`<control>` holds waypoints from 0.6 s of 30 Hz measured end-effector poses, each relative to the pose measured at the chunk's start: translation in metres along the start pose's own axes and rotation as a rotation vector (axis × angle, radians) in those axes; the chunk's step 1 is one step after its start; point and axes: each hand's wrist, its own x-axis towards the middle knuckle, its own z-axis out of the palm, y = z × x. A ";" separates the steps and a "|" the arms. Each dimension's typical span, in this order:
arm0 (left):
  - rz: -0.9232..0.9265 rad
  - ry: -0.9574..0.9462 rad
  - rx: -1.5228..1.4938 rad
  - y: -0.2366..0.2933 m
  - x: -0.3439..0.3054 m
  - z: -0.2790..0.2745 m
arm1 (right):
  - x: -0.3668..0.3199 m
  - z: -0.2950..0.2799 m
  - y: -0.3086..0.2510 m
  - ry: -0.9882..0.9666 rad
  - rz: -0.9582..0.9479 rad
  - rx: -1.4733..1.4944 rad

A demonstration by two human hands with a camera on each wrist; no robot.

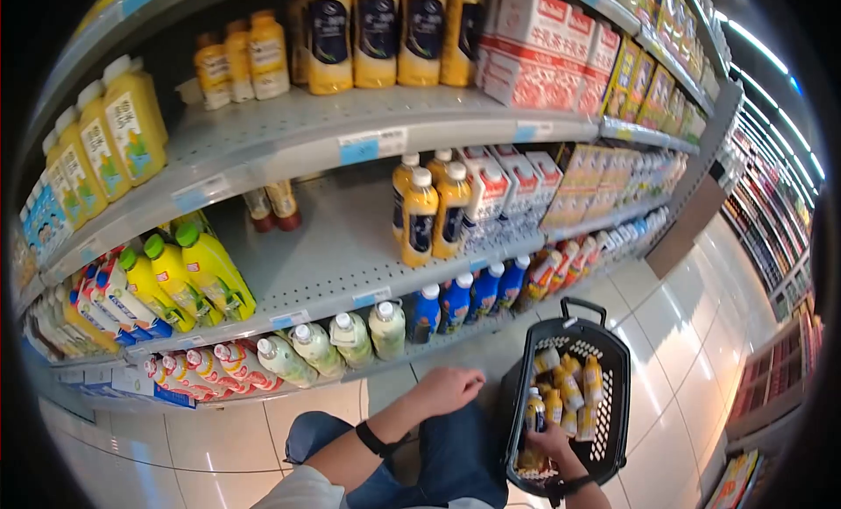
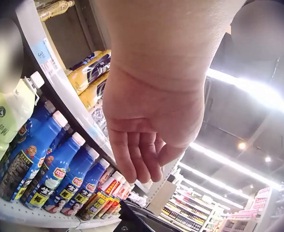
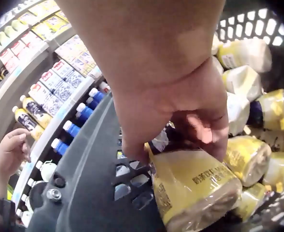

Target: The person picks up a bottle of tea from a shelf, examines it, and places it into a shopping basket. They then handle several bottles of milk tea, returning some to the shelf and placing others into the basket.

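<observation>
My right hand [image 1: 550, 443] is down inside the black shopping basket [image 1: 624, 395] at my right side. Its fingers and thumb grip a yellow drink bottle [image 3: 195, 188], whose base points toward the camera in the right wrist view. Around it lie several more yellow bottles [image 1: 592, 379], some on their sides. The left hand [image 1: 448, 390] hangs over my knee, holding nothing, with its fingers loosely curled. Nearest to it in the head view are blue bottles [image 1: 455, 303] on the bottom shelf.
Shelves of drinks fill the left and front. On the middle shelf [image 1: 307, 246] stand several orange-yellow bottles with dark labels [image 1: 420, 218], beside white-and-red cartons [image 1: 484, 194]. Pale green bottles [image 1: 385, 329] line the lower shelf. A tiled aisle [image 1: 701, 334] runs along the right.
</observation>
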 end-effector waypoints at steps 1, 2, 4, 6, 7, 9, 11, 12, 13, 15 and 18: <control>-0.001 -0.011 -0.016 0.000 0.000 -0.001 | -0.006 -0.013 -0.010 0.093 -0.062 -0.102; 0.002 0.004 -0.008 0.003 0.000 -0.004 | -0.011 -0.023 -0.017 0.188 -0.119 -0.200; -0.009 -0.090 -0.112 0.012 -0.001 -0.009 | -0.035 -0.051 -0.060 0.277 -0.054 -0.110; -0.041 -0.135 -0.144 0.024 0.000 -0.013 | -0.036 -0.067 -0.066 0.371 -0.148 0.057; -0.057 -0.163 -0.232 0.034 -0.001 -0.012 | -0.054 -0.074 -0.096 0.430 -0.226 0.104; -0.066 -0.193 -0.395 0.053 -0.002 -0.005 | -0.077 -0.075 -0.142 0.498 -0.309 0.157; -0.027 -0.149 -0.488 0.077 -0.005 0.003 | -0.093 -0.066 -0.169 0.514 -0.462 0.134; -0.031 -0.154 -0.540 0.090 -0.005 -0.001 | -0.100 -0.059 -0.187 0.537 -0.607 0.092; -0.035 -0.147 -0.536 0.102 -0.008 -0.007 | -0.105 -0.050 -0.197 0.541 -0.696 0.018; -0.203 -0.007 -0.309 0.121 -0.014 -0.019 | -0.105 -0.030 -0.209 0.561 -0.823 -0.019; -0.162 0.132 -0.349 0.114 -0.026 -0.031 | -0.109 -0.012 -0.225 0.498 -0.822 0.018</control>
